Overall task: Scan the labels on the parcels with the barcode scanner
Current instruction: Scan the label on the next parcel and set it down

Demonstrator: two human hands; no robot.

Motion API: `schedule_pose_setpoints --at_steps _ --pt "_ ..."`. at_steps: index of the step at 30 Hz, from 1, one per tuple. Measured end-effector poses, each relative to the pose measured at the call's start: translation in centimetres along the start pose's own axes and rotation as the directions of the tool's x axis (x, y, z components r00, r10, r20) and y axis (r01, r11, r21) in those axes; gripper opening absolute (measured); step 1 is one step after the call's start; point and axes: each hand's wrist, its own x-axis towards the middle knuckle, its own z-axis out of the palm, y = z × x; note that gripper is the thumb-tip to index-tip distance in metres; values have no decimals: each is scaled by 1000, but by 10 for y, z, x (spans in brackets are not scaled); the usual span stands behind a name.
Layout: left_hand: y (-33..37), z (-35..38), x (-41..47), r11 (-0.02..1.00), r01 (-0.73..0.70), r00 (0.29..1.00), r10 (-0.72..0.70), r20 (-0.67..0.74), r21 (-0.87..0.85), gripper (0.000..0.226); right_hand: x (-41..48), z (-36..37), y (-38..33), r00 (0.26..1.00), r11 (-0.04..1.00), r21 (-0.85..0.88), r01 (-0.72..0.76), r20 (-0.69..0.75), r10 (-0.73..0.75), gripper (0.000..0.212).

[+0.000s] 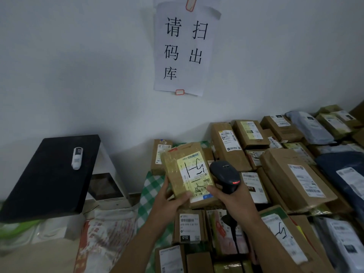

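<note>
Centre of the frame: one small brown parcel, taped over and tilted up toward the camera. Gripped at its lower edge by the left hand, thumb on the face, fingers behind. On its face, one pale yellow label with black marker scrawl and a blue patch at the bottom corner; print too blurred to read.

Just right of it, close against the parcel's right edge, one dark barcode scanner with a red light glowing at its near end. Handle wrapped by the right hand, forefinger stretched toward the label's lower corner.

Right and lower right: well over a dozen more parcels, cardboard boxes and grey or blue bags, packed edge to edge. Beneath them a green checked cloth, bare only in a strip left of centre.

Left: one black-topped box with one small white device on top.

Upper half: open wall, with one paper notice held by two red-edged stickers.
</note>
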Motion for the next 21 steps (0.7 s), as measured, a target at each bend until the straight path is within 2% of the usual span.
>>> schedule_pose_setpoints --at_steps 5,6,8,12,21 --pt "-8 -9 -2 993 -55 984 71 -161 102 93 -7 3 0 992 992 -116 41 -116 -54 40" --pt "-9 -10 -1 990 -66 979 87 -182 122 99 -8 2 0 991 990 -137 37 -119 -54 38" --pt "-13 -13 6 983 -78 970 113 -215 164 111 -9 1 -1 997 982 -190 15 -76 -30 35" --pt "-14 -15 16 980 -78 959 124 -256 183 110 -12 8 4 997 966 -258 -27 56 43 35" --pt "-23 -20 33 979 -120 936 166 -312 163 108 -13 19 12 986 931 -358 -68 121 118 47"
